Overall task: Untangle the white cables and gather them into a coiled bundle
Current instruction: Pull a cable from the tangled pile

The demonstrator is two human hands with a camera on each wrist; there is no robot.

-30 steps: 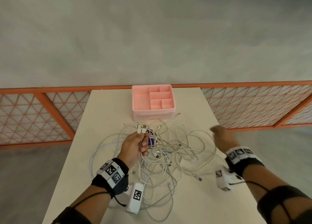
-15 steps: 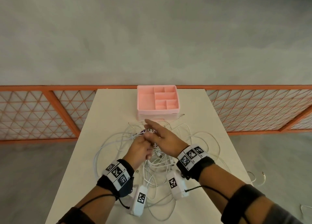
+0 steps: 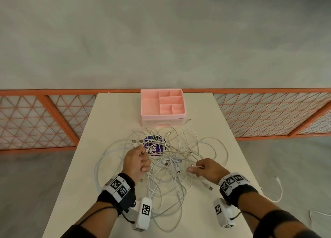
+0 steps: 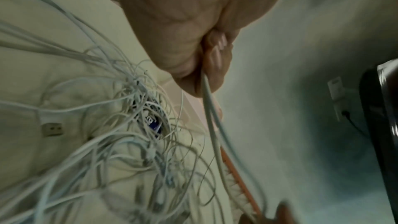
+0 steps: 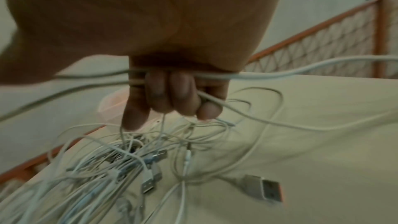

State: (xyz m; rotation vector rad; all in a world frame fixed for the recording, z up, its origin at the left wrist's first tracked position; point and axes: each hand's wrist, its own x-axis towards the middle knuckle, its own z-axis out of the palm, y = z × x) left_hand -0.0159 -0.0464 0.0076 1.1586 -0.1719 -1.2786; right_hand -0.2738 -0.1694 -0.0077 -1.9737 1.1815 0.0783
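A tangle of white cables [image 3: 170,168] with USB plugs lies spread over the middle of the cream table [image 3: 111,116]. My left hand [image 3: 138,159] is fisted at the tangle's left side and grips cable ends, with plugs sticking out above the knuckles. In the left wrist view the curled fingers [image 4: 215,57] hold a white cable [image 4: 210,105] that hangs down. My right hand [image 3: 206,168] sits at the tangle's right side. Its fingers [image 5: 172,91] are curled round white cable strands [image 5: 269,75] in the right wrist view.
A pink compartment organiser [image 3: 162,105] stands at the table's far edge, just beyond the cables. A purple round pack [image 3: 155,145] lies under the tangle. One cable [image 3: 278,189] hangs off the right table edge. An orange mesh fence [image 3: 44,119] runs behind the table.
My right hand reached in to meet the left hand over the tangle, then pulled back to the right holding a cable. The left hand kept its grip and stayed near the same spot.
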